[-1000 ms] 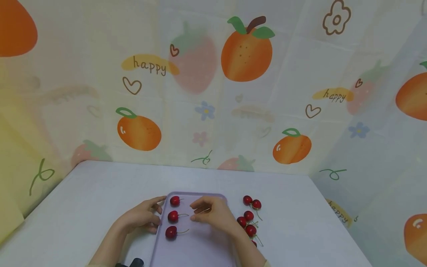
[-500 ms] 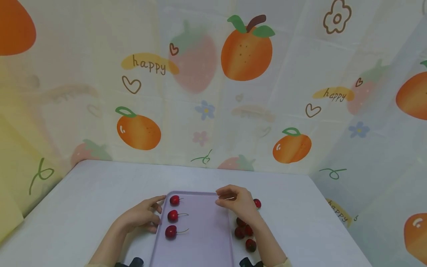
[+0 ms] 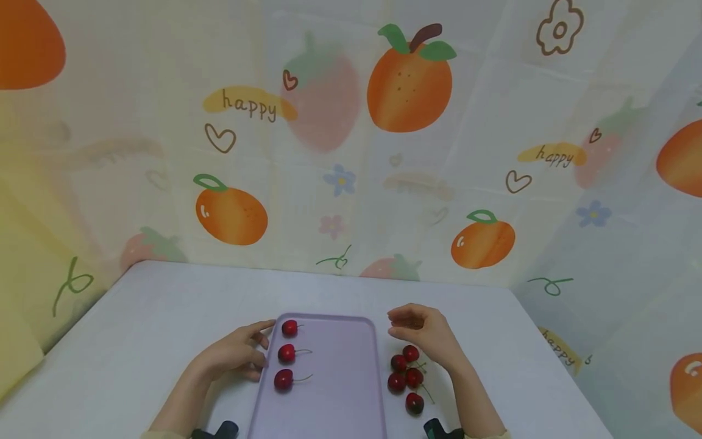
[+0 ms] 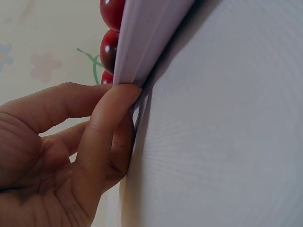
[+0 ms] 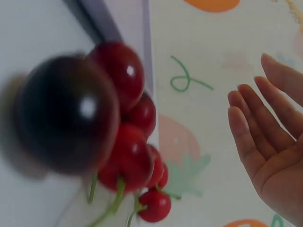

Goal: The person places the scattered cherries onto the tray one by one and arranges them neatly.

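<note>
Key relation: right hand (image 3: pixel 426 332) to loose cherries (image 3: pixel 414 378). The hand hovers at the far end of the group; the five loose cherries visible in the head view lie on the person's side of it, left of the right forearm. Group elongated, its long axis roughly parallel to the near right edge of the lilac tray (image 3: pixel 345 372), and just beside that edge. Right hand is clearly the nearer one; left hand (image 3: pixel 237 353) is across the tray.

Right hand: fingers extended and loosely bent, palm bare in its wrist view — nothing held, no contact with fruit seen. Left hand: thumb and index finger set against the tray's left edge; judged a light steadying touch, though the index tip is partly hidden.

Three cherries on the tray (image 3: pixel 286 353) stand in a single column along its left side, near to far, spaced apart; stems (image 3: pixel 304 350) point toward the person's right. Right part of the tray surface bare. Tray's long axis runs away from the person.

Counts: hands, two; tray, one; cherries on tray, three; loose cherries, five visible in the head view, seven in the right wrist view — the extra two presumably masked by the right hand. Table (image 3: pixel 537 366), one, white; printed backdrop (image 3: pixel 384 207) behind it. Dark wrist mounts (image 3: pixel 223 430), two.
</note>
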`<state>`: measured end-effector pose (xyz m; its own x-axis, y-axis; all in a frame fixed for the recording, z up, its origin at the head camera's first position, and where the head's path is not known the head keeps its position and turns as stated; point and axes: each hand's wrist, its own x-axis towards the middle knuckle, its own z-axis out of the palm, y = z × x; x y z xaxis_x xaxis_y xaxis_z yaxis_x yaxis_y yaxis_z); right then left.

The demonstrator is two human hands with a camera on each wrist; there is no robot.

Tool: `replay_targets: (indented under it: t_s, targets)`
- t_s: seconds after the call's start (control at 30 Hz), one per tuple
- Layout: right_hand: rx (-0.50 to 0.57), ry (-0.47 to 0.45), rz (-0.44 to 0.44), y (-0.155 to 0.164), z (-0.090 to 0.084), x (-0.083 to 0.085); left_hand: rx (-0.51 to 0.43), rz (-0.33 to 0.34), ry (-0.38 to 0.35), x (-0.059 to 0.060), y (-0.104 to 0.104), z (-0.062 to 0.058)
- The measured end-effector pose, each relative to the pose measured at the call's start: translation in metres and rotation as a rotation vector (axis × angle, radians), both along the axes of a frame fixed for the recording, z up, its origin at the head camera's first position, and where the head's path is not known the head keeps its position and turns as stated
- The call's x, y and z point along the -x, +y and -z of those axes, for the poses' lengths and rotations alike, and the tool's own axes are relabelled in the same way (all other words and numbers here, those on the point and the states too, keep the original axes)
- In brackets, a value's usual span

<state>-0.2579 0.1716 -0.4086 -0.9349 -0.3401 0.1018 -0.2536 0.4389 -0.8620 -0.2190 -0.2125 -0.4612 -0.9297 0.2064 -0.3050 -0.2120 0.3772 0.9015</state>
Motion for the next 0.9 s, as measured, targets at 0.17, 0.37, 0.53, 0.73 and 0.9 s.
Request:
replay_targets:
  t_s: [0.17,0.37,0.53,0.73,0.9]
  targets:
    - [-0.035,-0.024,-0.015,0.021,0.004,-0.003,0.009,-0.015,-0.005,0.001,0.002,0.001]
    - [-0.085,-0.086,-0.048,0.038,0.008,-0.005,-0.009,0.006,0.004,0.001,0.000,0.002]
    - [-0.106,-0.121,-0.115,0.047,0.009,-0.009,-0.035,0.032,0.015,0.001,-0.001,0.003]
    - [-0.026,-0.241,-0.276,0.056,0.011,-0.018,-0.026,0.022,0.010,0.001,-0.001,0.003]
    - [0.009,-0.294,-0.401,0.061,0.016,-0.022,-0.024,0.014,0.006,0.001,0.000,0.002]
